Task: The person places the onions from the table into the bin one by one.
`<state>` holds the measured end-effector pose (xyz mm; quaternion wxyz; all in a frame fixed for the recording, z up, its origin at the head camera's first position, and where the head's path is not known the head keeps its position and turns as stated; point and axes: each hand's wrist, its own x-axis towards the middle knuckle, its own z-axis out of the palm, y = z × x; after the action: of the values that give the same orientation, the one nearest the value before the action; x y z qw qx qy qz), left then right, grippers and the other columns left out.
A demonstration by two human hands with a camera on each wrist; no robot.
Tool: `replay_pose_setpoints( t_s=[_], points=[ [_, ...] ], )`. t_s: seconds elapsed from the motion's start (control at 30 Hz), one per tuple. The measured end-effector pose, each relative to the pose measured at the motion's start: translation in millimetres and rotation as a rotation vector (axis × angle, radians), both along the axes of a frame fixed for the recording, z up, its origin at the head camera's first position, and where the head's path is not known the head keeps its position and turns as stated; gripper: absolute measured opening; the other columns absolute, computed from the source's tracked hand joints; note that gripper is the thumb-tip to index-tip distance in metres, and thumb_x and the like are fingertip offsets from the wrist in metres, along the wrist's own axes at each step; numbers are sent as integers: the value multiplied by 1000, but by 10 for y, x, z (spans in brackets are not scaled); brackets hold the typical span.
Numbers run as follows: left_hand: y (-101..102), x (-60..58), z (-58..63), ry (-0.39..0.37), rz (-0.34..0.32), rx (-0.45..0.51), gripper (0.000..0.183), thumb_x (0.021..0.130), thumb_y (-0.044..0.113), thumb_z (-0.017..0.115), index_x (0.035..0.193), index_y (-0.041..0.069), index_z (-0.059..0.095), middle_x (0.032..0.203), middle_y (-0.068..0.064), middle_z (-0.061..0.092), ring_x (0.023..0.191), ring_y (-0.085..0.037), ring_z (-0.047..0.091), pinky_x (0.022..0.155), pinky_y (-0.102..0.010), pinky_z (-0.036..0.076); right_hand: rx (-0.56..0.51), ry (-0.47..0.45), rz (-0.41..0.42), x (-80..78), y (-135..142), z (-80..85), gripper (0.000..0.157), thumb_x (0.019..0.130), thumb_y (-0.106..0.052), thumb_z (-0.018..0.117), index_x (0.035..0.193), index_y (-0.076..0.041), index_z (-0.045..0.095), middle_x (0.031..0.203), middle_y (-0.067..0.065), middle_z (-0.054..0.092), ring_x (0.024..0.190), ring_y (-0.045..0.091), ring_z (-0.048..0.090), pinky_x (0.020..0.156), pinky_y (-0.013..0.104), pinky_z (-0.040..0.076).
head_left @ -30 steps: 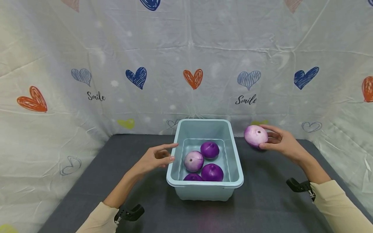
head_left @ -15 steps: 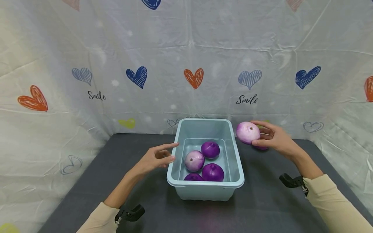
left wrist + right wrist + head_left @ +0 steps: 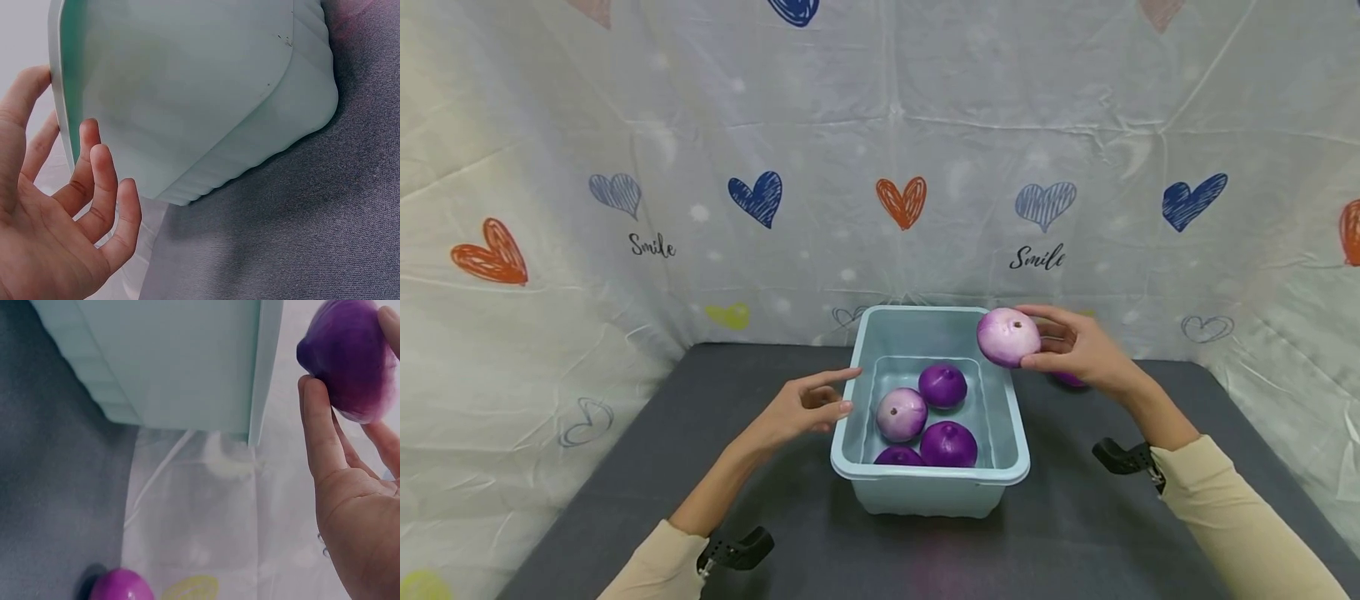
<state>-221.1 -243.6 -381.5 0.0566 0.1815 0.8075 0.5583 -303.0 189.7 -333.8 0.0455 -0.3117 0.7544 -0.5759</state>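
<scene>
In the head view, a pale blue plastic bin (image 3: 928, 492) stands on the dark table with several purple onions (image 3: 949, 444) inside. One of them, a paler onion (image 3: 902, 414), shows its root end. My right hand (image 3: 1086, 350) pinches another purple onion (image 3: 1008, 337) between thumb and fingers above the bin's right rim. The right wrist view shows this held onion (image 3: 350, 359) with its pointed tip towards the bin. At the bin's left rim, my left hand (image 3: 797, 408) has its index finger extended; the left wrist view shows fingertips touching the rim and other fingers loosely bent.
One more purple onion (image 3: 1069, 379) lies on the table right of the bin, partly hidden by my right hand. Behind the table hangs a white curtain (image 3: 820, 258) printed with hearts. Black straps (image 3: 1123, 457) sit on both wrists.
My right hand has carried its onion left and slightly up, from beside the bin to over its right rim. The onion on the table behind it has come into view. My left hand stays put.
</scene>
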Motion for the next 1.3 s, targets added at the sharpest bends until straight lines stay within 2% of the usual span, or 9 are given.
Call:
replay_pose_setpoints(
  t_s=[0.13,0.37,0.63,0.73,0.9,1.0,1.1,1.3],
  points=[
    [8,-1,-9,-2,2,-3,54,98,25,72,149,19,55,97,-14,66,88,-50,57,82,-54,52,3,3,33,2,-76,12,67,89,-5,80,149,-7,51,142,14,53,124,31,57,94,36,52],
    [13,-7,-4,21,0,-9,52,99,24,70,149,17,55,97,-14,66,85,-46,58,80,-47,53,-25,-11,106,-9,-171,28,70,87,0,80,150,-6,50,143,15,52,124,32,55,96,37,51],
    [19,0,9,15,8,-14,53,98,25,71,149,18,56,96,-13,66,86,-44,59,80,-45,54,-25,-4,130,-9,-191,24,72,87,0,80,151,-6,47,144,17,50,125,32,55,95,38,51],
    [10,-3,1,9,9,-14,54,98,26,71,149,19,55,96,-12,66,86,-44,59,81,-46,54,-33,-11,140,-6,-183,23,74,88,1,79,153,-4,44,143,19,50,125,33,55,95,39,51],
    [2,-1,-6,2,7,-4,54,98,27,71,149,20,55,97,-13,66,87,-45,59,83,-54,52,-67,-36,170,-2,-142,15,69,91,5,73,152,2,41,138,26,53,121,40,58,94,43,52],
    [-1,5,-5,-10,5,6,54,98,27,71,149,21,55,98,-14,66,89,-50,57,84,-59,50,-62,-26,157,-3,-89,-5,62,93,4,72,149,1,46,137,29,53,120,44,58,92,43,53],
    [1,5,-3,-8,1,6,54,98,28,71,150,21,55,98,-14,66,89,-51,57,84,-58,50,-38,-12,117,0,-4,-34,57,94,1,71,147,0,49,137,29,53,121,45,58,92,41,53],
    [12,2,-4,-5,4,5,54,98,28,71,149,22,55,98,-14,66,91,-54,56,85,-60,50,28,-17,-17,13,242,-128,54,97,-8,72,145,0,51,137,22,56,121,36,60,92,34,53]
  ],
)
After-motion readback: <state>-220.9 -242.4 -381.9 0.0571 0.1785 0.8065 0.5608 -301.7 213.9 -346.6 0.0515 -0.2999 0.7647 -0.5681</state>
